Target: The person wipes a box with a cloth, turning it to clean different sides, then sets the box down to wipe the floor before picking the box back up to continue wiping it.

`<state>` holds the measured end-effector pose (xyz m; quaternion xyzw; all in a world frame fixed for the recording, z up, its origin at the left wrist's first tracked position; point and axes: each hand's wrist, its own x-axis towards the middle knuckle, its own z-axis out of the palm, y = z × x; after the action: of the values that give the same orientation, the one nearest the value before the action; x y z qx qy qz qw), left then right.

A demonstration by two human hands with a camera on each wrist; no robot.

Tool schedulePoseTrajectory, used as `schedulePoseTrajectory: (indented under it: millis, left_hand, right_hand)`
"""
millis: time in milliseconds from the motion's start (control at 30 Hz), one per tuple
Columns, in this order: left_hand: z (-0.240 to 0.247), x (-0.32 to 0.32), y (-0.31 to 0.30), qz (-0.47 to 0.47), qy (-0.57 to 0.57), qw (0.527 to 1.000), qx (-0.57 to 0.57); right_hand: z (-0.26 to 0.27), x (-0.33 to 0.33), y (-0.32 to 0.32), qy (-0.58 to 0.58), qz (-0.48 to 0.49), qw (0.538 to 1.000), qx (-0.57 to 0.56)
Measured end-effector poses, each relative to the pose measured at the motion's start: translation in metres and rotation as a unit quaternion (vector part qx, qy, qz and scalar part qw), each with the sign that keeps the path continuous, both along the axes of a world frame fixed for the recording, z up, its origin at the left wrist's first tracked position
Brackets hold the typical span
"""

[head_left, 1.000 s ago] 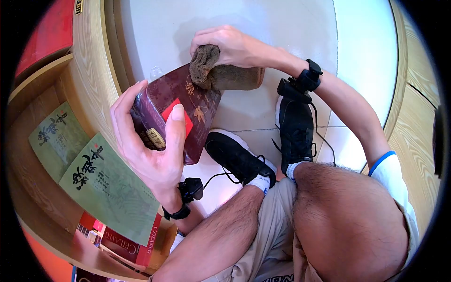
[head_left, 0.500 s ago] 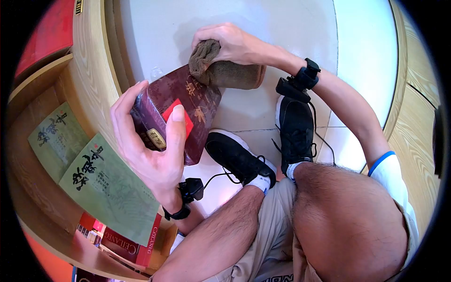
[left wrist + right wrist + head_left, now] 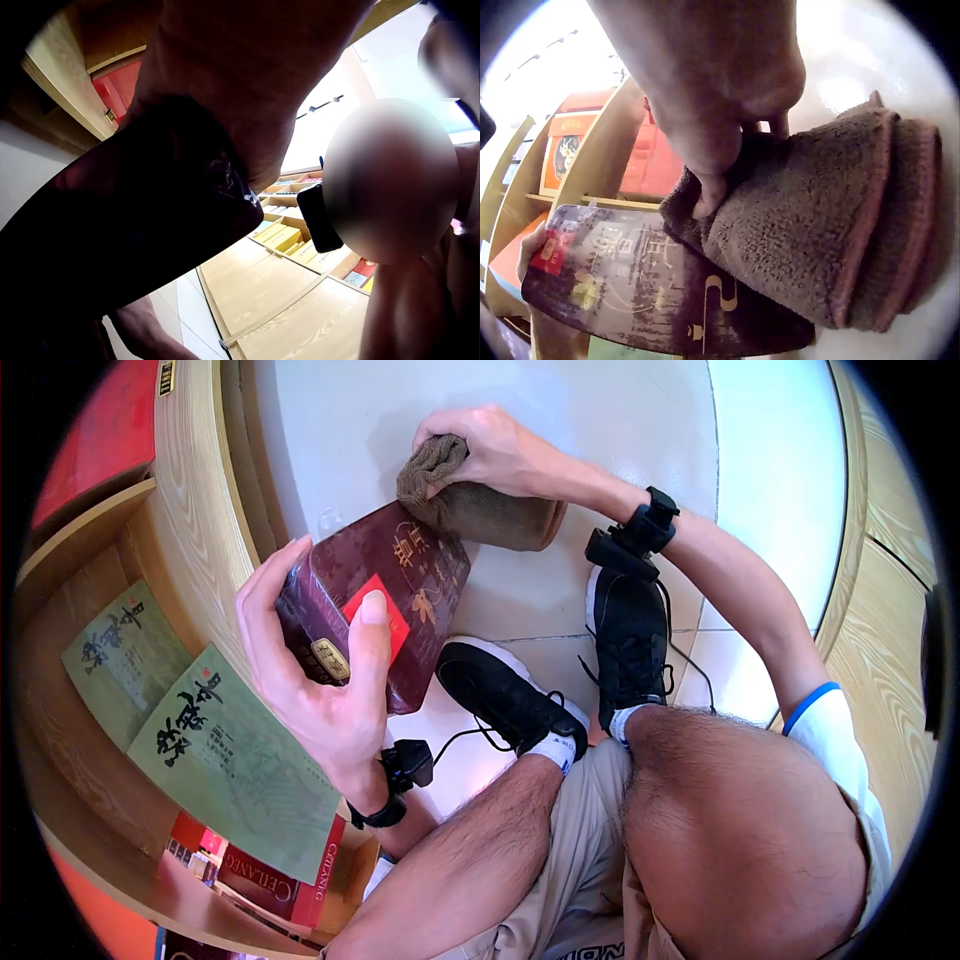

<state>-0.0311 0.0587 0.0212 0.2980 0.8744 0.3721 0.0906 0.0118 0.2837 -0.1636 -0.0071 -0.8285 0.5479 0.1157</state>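
Note:
My left hand grips a dark maroon box with gold lettering and a red label, thumb over the label and fingers around the far side. The box is tilted above the floor. In the left wrist view the box is a dark shape under the hand. My right hand holds a folded brown towel, bunched at the fingers, against the box's upper corner. The right wrist view shows the towel overlapping the edge of the lettered box face, with the thumb pressed into the cloth.
At the left, a wooden shelf holds green booklets with black brush lettering and a red box. Pale floor tiles lie below. Black shoes stand close under the hands. A wooden cabinet borders the right.
My right hand and the towel have shifted slightly up and left along the box's top edge, exposing more gold lettering. The left hand and the box have barely moved.

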Motion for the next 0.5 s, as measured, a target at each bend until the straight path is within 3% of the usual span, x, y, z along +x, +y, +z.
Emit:
schedulePoseTrajectory:
  millis: [200, 500]
  left_hand:
    - [0.0, -0.003, -0.003, -0.015, -0.003, 1.0, 0.001]
    - [-0.001, -0.006, -0.009, 0.006, -0.022, 0.999, 0.028]
  right_hand:
    - [-0.003, -0.004, 0.001, -0.022, -0.087, 0.996, 0.022]
    - [0.012, 0.01, -0.001, -0.032, -0.12, 0.992, -0.01]
